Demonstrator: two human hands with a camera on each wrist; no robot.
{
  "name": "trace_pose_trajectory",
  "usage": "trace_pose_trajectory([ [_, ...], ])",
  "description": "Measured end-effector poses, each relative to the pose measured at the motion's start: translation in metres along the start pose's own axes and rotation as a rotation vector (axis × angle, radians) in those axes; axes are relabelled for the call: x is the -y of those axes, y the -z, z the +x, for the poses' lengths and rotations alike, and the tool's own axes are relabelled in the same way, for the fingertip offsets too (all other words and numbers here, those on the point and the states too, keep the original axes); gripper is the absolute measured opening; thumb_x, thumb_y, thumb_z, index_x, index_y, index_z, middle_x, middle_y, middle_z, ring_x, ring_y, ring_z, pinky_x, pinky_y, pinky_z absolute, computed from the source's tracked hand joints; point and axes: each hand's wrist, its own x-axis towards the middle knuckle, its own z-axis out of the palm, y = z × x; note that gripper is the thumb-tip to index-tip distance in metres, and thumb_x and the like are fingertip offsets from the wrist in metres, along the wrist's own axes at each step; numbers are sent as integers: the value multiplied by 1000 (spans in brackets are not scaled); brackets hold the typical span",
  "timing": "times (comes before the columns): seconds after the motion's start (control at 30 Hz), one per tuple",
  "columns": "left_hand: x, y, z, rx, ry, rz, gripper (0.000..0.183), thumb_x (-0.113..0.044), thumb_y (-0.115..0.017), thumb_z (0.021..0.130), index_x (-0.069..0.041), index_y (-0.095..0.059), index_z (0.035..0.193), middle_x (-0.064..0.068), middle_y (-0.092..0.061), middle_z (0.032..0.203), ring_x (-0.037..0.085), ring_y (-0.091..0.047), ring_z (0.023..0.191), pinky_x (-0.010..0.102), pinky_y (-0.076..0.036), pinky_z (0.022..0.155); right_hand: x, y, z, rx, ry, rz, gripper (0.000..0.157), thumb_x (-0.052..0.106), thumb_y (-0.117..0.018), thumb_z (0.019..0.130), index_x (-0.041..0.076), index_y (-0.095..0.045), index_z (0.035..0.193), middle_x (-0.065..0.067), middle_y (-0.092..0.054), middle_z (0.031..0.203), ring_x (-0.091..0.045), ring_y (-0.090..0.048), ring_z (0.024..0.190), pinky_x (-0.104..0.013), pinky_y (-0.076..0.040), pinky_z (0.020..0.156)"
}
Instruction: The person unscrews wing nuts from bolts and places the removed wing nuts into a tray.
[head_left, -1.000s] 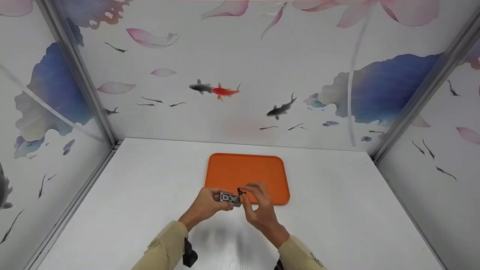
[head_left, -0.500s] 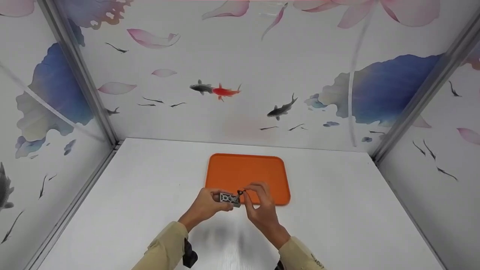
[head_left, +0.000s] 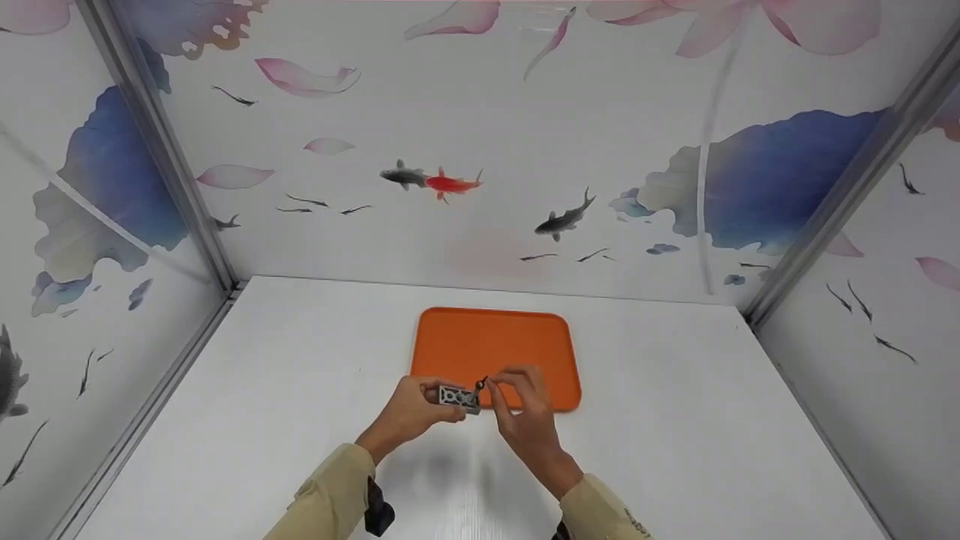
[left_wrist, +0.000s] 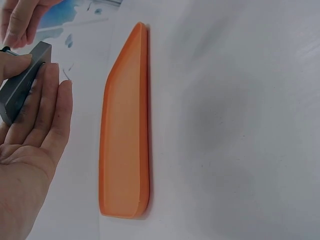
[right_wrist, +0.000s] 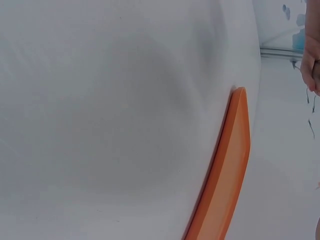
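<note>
My left hand (head_left: pixel 412 409) grips a small grey rectangular block (head_left: pixel 451 397) between thumb and fingers, above the near edge of an orange tray (head_left: pixel 495 345). Round openings show on the block's upward face. At the block's right end, my right hand (head_left: pixel 531 420) pinches a tiny black piece (head_left: pixel 481 385) between thumb and forefinger. That piece appears to touch the block; its exact kind is too small to tell. In the left wrist view the grey block (left_wrist: pixel 25 82) lies along the left hand's fingers (left_wrist: pixel 47 105). The right wrist view leaves the pinching fingertips out.
A white table (head_left: pixel 300 345) lies under the tray and both hands. White panels (head_left: pixel 480 247) printed with fish and petals enclose it at the back and sides, with grey metal posts (head_left: pixel 161 150) in the corners.
The right hand's fingertips have shifted slightly to the right, and the tiny black piece has turned to slant up toward them. The left hand and the block have hardly moved.
</note>
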Motion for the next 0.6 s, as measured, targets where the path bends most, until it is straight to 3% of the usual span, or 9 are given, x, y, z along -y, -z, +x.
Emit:
trace_pose_trajectory([
  [0.33, 0, -1, -1, -7, 4, 5, 36, -10, -78, 82, 2, -71, 115, 14, -76, 104, 16, -74, 88, 30, -63, 80, 2, 0, 0, 32, 24, 70, 21, -2, -71, 87, 4, -73, 107, -7, -64, 102, -19, -58, 95, -22, -52, 83],
  [0.6, -1, -2, -1, -11, 11, 4, 37, -12, -78, 82, 1, -71, 116, 13, -76, 105, 15, -73, 89, 29, -62, 81, 6, 0, 0, 52, 10, 88, 31, -8, -72, 82, 6, -72, 110, -8, -64, 104, -19, -58, 97, -26, -55, 81],
])
